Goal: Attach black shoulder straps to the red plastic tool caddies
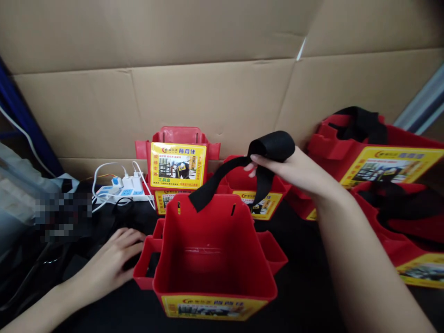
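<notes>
A red plastic tool box (pixel 215 240) stands open at the front centre, with nothing inside it. Its back wall has two narrow slots, and a yellow label (pixel 215 309) is on its front. My left hand (pixel 120 254) is at the box's left side pocket, fingers bent and thumb against the pocket's corner. Above the back wall, my right hand (pixel 274 164) is closed on a wide black webbing strap (pixel 222 173). The strap loops over the hand. One loose end hangs down by the left slot; another length drops behind the back wall.
Behind stands a stack of red tool boxes (pixel 176 164), with another box (pixel 239 178) beside it. At right are more boxes (pixel 381 157) holding black straps. A white power strip (pixel 128 192) with cables lies back left. Cardboard (pixel 208 101) forms the rear wall.
</notes>
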`<state>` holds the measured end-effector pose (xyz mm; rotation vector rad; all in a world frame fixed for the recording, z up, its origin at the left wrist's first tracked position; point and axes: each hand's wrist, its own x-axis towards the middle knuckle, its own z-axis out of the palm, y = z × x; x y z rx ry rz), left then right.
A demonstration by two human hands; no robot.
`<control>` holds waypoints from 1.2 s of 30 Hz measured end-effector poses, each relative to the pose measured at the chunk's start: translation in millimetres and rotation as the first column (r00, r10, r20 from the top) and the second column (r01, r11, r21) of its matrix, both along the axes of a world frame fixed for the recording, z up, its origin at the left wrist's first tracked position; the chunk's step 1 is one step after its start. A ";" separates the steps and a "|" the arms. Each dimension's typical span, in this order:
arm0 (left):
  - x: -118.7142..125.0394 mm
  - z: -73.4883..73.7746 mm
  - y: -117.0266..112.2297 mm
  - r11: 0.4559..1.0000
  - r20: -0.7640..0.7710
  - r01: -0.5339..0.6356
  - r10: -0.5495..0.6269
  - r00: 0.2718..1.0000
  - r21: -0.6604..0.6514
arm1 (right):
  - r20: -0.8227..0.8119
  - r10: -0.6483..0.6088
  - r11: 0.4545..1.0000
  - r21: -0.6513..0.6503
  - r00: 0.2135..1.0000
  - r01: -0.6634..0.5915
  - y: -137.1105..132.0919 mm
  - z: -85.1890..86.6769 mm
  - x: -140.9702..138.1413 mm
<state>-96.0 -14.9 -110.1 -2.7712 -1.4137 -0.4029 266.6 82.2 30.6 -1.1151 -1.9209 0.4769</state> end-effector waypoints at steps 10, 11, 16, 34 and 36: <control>17.3 84.9 25.6 0.970 0.204 -0.164 0.127 0.971 0.178 | -0.123 0.038 0.996 -0.072 0.992 -0.048 -8.1 3.7 7.5; 36.9 101.9 25.8 0.960 0.269 -0.180 0.119 0.956 0.216 | -0.163 0.074 0.993 -0.079 0.984 -0.088 -8.1 2.7 4.8; 125.5 140.3 42.7 0.993 0.342 0.019 -0.057 0.938 0.114 | -0.286 0.148 0.983 -0.068 0.947 -0.173 -8.8 0.5 -3.4; 132.6 160.9 92.2 0.977 0.555 0.115 0.005 0.832 -0.182 | 0.197 0.247 0.953 -0.230 0.949 -0.200 -6.6 7.9 44.3; 109.6 169.1 95.8 0.969 0.515 0.095 0.038 0.856 -0.230 | 0.421 0.202 0.940 -0.337 0.885 -0.054 -3.8 6.2 63.6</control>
